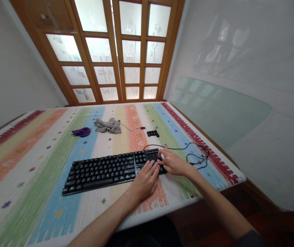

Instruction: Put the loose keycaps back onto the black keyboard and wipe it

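Observation:
A black keyboard [97,171] lies slightly slanted on the striped tablecloth. My left hand [147,178] rests over its right part, with the fingers stretched out together and their tips on the number pad side. At the pad, my right hand [171,162] is closed in a pinch around a small white thing [162,156], whose kind I cannot make out. Bare spots without keycaps seem to show beside these fingers. Several loose black keycaps [152,133] sit in a cluster behind the keyboard.
A grey cloth [108,126] lies crumpled farther back, with a thin rod with a dark end [125,125] beside it. Left of it is a purple strap-like bundle [81,132]. A small black-handled tool [142,128] lies near the keycaps. The black cable [200,151] loops at the right.

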Demonstrator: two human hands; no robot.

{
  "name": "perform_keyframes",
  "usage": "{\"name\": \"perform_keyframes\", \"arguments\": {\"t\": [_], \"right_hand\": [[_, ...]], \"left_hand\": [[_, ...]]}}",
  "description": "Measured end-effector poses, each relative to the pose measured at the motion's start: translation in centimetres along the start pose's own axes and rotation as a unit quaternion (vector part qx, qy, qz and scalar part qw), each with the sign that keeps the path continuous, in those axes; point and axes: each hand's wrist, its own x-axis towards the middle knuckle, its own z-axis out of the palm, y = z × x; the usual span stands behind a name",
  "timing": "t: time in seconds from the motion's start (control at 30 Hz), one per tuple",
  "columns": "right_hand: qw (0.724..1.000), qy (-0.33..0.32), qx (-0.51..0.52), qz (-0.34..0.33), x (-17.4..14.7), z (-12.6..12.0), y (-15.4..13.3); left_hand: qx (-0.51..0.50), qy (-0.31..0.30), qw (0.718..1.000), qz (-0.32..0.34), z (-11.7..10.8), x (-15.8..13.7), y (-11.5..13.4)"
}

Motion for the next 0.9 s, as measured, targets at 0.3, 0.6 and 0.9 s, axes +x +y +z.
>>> {"name": "perform_keyframes", "arguments": {"t": [0.3, 0.6, 0.9], "right_hand": [[0.974, 0.128, 0.100, 0.158, 4.0, -0.2, 5.9], [0.933, 0.133, 0.027, 0.333, 8.9, 2.3, 9.4], [0.934, 0.098, 0.032, 0.341, 9.0, 2.1, 9.3]], "left_hand": [[-0.003, 0.010, 1.000, 0.012, 0.1, -0.3, -0.4], [-0.007, 0.003, 1.000, 0.013, 0.1, -0.3, -0.4], [-0.004, -0.007, 1.000, 0.019, 0.2, -0.2, -0.6]]}}
